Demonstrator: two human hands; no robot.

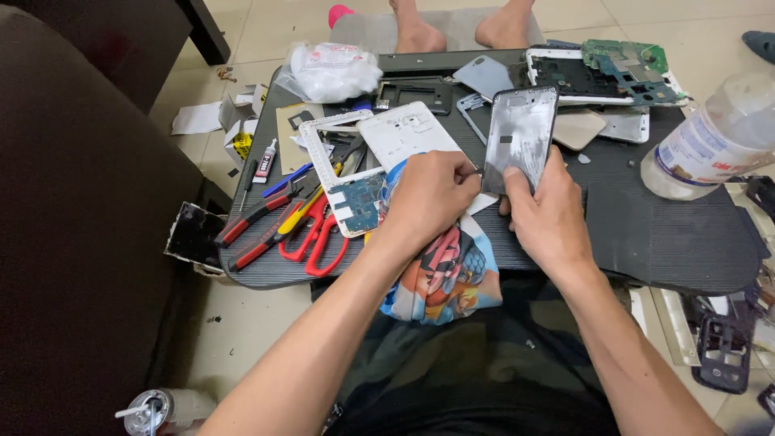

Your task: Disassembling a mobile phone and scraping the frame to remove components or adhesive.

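Note:
My right hand (547, 214) grips a grey metal phone frame (521, 133) by its lower end and holds it upright above the black lap table (670, 234). My left hand (432, 196) has its fingers pinched together at the frame's lower left edge, touching it. I cannot tell whether a small tool is in those fingers. Under my left wrist lies a colourful printed cloth (444, 274), hanging off the table's near edge.
Red-handled scissors (315, 242), pliers (258, 218), a white phone frame (331, 161) and a white back cover (404, 133) lie at left. Circuit boards and phone parts (613, 69) crowd the far side. A clear plastic bottle (710, 137) lies at right. Another person's bare feet (460, 28) rest beyond.

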